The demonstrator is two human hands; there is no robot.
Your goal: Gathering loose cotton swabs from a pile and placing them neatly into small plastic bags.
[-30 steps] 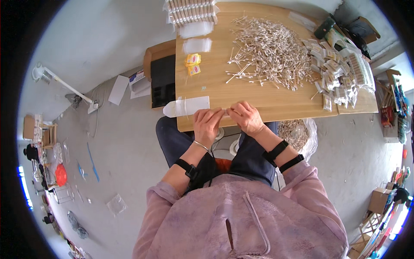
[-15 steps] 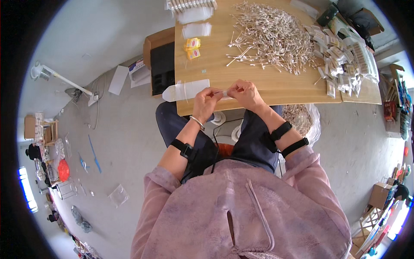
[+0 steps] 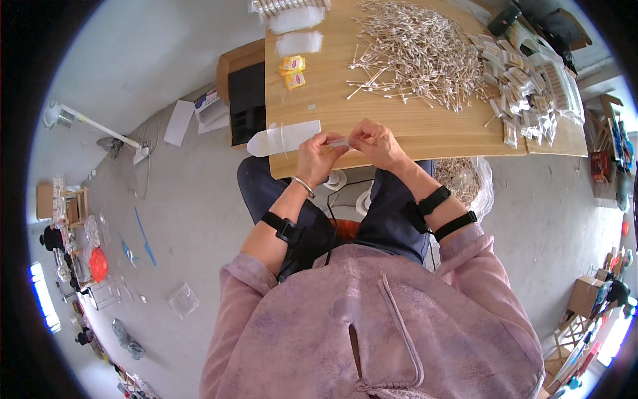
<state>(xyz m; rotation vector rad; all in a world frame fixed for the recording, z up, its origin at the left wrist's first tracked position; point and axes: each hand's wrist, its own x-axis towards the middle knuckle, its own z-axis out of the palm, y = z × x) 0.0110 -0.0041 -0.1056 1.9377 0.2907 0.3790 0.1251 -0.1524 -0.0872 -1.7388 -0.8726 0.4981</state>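
Left hand turned since earlier; it and right hand clamped on small whitish piece.

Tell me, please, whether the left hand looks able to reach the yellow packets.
Probably yes: mostly bare tabletop lies between the left hand and yellow packets, though the hand seems busy pinching a small pale piece.

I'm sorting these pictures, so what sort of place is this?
Probably a workshop or home workroom: a wooden table bears a heap of cotton swabs beside a pile of small clear packets.
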